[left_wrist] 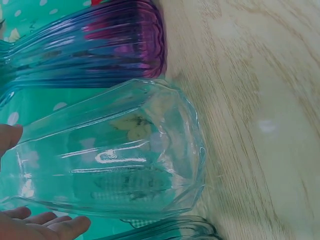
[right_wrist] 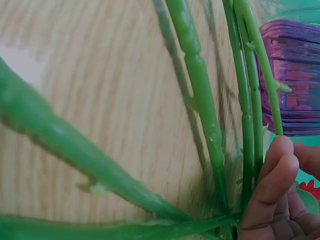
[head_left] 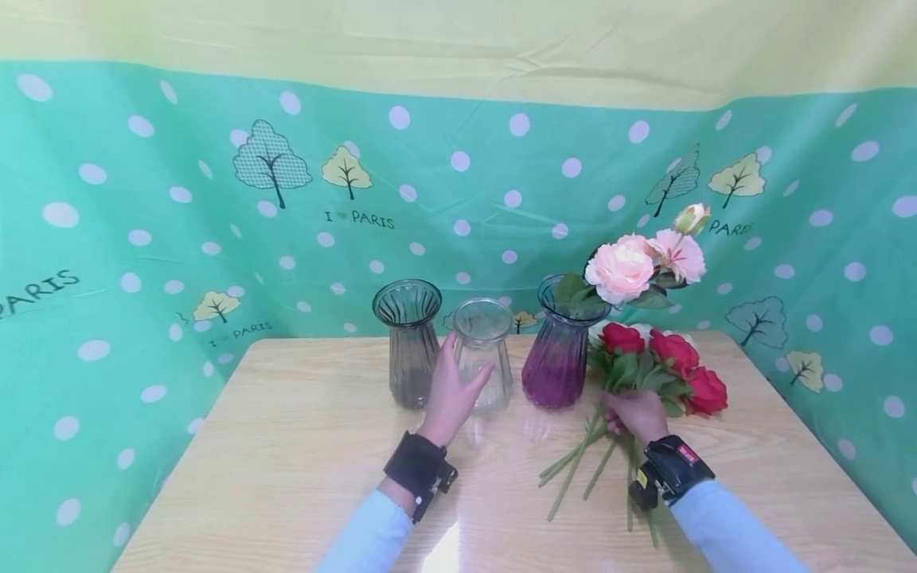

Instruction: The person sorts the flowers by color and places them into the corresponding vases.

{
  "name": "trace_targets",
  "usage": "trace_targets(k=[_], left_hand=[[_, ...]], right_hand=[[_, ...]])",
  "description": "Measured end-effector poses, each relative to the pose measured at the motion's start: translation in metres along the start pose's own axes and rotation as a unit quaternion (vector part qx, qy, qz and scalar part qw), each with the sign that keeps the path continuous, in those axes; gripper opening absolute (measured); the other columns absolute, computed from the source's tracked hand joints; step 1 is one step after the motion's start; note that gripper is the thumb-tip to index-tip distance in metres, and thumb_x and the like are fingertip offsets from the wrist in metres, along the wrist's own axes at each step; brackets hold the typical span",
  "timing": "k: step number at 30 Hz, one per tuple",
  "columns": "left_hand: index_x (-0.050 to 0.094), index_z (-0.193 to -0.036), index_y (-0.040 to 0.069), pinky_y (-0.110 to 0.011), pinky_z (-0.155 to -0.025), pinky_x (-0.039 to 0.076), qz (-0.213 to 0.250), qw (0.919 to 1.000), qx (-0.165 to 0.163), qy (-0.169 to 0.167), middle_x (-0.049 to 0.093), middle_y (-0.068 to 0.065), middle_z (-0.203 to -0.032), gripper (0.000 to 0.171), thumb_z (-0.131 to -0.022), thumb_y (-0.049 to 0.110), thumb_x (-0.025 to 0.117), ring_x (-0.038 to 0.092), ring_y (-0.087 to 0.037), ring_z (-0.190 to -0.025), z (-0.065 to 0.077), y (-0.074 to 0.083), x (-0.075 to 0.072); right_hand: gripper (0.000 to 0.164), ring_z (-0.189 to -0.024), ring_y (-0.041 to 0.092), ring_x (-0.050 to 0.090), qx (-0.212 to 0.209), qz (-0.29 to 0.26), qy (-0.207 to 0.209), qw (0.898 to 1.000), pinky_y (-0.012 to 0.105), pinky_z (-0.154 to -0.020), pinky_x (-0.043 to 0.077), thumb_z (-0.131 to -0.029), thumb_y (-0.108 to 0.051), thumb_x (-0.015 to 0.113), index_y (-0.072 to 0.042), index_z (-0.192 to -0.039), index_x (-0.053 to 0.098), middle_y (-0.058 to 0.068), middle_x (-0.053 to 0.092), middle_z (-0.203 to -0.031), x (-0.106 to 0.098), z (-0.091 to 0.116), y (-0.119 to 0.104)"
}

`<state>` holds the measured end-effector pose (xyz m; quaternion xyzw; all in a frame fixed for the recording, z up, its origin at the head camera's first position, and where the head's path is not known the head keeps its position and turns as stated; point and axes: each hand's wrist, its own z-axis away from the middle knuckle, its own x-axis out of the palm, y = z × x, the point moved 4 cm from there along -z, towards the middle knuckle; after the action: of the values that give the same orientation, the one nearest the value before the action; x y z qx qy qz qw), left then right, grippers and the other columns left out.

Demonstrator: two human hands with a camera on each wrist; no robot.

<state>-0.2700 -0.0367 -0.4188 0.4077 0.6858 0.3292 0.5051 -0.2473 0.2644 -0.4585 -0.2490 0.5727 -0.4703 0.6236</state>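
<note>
My left hand (head_left: 454, 390) is at the clear glass vase (head_left: 483, 358), thumb and fingers spread to either side of it. In the left wrist view the fingers (left_wrist: 50, 227) lie fairly straight beside the clear glass; firm contact cannot be made out. My right hand (head_left: 637, 415) is among the stems of a bunch of artificial roses (head_left: 673, 354), with red blooms and some white ones behind. Its curled fingertips pinch a green rose stem (right_wrist: 270, 85) in the right wrist view. The part of the stem inside the hand is hidden.
A grey ribbed glass vase (head_left: 410, 358) stands left of the clear one. To the right, a purple-blue vase (head_left: 555, 366) holds pink artificial flowers (head_left: 622, 269). Loose stems (head_left: 573, 469) spread over the wooden table (head_left: 301, 477). A green dotted cloth (head_left: 458, 207) hangs behind.
</note>
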Motion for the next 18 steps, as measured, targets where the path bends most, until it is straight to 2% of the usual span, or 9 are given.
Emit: trace_targets(k=[9, 13, 18], left_hand=[[0.022, -0.145, 0.001, -0.051, -0.112, 0.032, -0.005, 0.9999, 0.011, 0.003, 0.031, -0.023, -0.148, 0.084, -0.084, 0.033, 0.068, 0.035, -0.037, -0.135, -0.0014, 0.0002, 0.0012], [0.022, -0.145, 0.000, -0.051, -0.111, 0.033, -0.006, 0.9999, 0.013, 0.005, 0.031, -0.023, -0.148, 0.083, -0.084, 0.033, 0.068, 0.037, -0.037, -0.134, -0.0012, 0.0001, 0.0016], [0.022, -0.145, -0.001, -0.051, -0.111, 0.033, -0.005, 0.9999, 0.011, 0.002, 0.031, -0.024, -0.148, 0.082, -0.084, 0.031, 0.068, 0.037, -0.037, -0.134, -0.0004, 0.0003, 0.0024]], right_hand=[[0.036, -0.048, 0.007, 0.060, 0.017, -0.001, -0.045, 0.999, 0.019, -0.046, 0.050, -0.090, -0.025, 0.059, 0.010, -0.089, 0.065, 0.000, 0.065, -0.058, -0.0006, -0.0078, 0.0038], [0.037, -0.048, 0.005, 0.059, 0.021, -0.041, -0.067, 0.997, 0.017, -0.046, 0.049, -0.091, -0.020, 0.057, 0.016, -0.098, 0.062, -0.001, 0.066, -0.059, -0.0015, -0.0070, 0.0037], [0.037, -0.049, 0.005, 0.060, 0.038, -0.097, -0.072, 0.992, 0.016, -0.047, 0.051, -0.091, -0.014, 0.056, 0.019, -0.105, 0.056, -0.002, 0.066, -0.060, -0.0057, -0.0015, 0.0021]])
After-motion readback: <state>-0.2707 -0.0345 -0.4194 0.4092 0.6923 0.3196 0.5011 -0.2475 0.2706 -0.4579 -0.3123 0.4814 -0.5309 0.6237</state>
